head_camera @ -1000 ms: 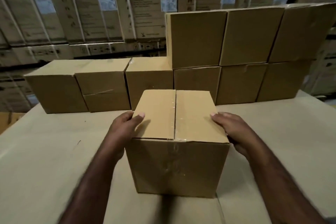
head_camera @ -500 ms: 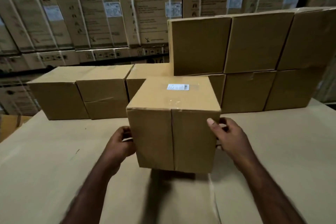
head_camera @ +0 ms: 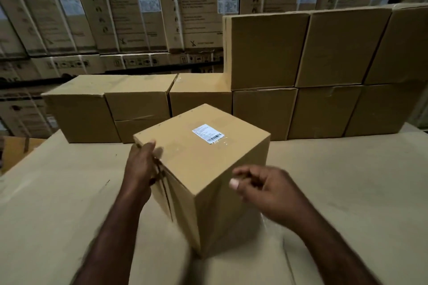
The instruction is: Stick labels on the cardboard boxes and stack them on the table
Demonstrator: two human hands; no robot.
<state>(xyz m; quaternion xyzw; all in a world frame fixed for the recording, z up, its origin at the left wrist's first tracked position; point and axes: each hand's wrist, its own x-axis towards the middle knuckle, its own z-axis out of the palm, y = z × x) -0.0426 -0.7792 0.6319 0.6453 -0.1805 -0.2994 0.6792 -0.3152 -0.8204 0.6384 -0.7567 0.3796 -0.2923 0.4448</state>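
A brown cardboard box (head_camera: 203, 164) stands on the table (head_camera: 347, 180), turned so one vertical corner faces me. A white barcode label (head_camera: 208, 133) is stuck on its top face, towards the far right. My left hand (head_camera: 140, 166) grips the box's upper left edge, thumb at the top and fingers on the side face. Just off the right face, my right hand (head_camera: 264, 190) hovers with loosely curled fingers and holds nothing; it is blurred.
Along the table's far edge runs a row of plain boxes (head_camera: 139, 104), and from the middle to the right a second layer (head_camera: 266, 51) lies on top. Tall printed cartons (head_camera: 139, 7) form a wall behind. The table's left edge (head_camera: 23, 162) drops off.
The box has been tipped over so the labelled face is on top, then turned corner-first towards me. My right hand has come off its side; my left hand stays on it.
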